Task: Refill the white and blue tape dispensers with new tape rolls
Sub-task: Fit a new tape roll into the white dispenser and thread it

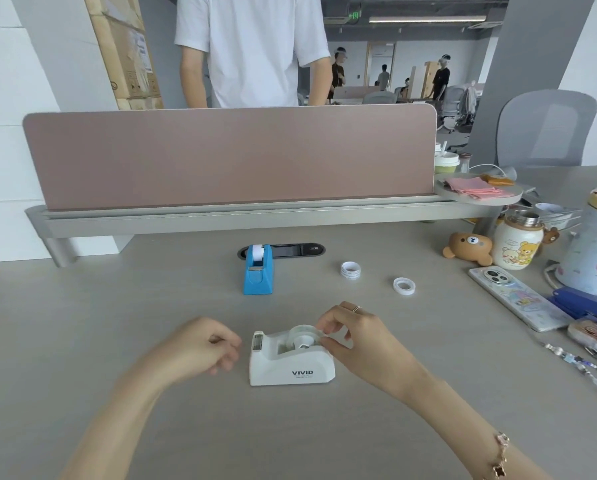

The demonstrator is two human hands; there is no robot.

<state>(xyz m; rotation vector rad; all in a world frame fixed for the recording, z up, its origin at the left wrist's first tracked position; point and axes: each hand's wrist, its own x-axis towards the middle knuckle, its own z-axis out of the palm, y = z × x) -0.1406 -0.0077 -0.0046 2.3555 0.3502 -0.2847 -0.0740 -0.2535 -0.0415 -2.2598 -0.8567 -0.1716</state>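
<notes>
A white tape dispenser marked VIVID stands on the desk in front of me, cutter end to the left. A clear tape roll sits in its cradle. My right hand pinches that roll from the right with thumb and fingertips. My left hand hovers just left of the dispenser, fingers loosely curled, holding nothing. Farther back stands a blue tape dispenser with a white roll in it. Two small rolls lie to the right: a printed core and a clear ring.
A pink divider panel closes the desk's far side, and a person in a white shirt stands behind it. At the right are a bear toy, a printed bottle, a phone and a white kettle.
</notes>
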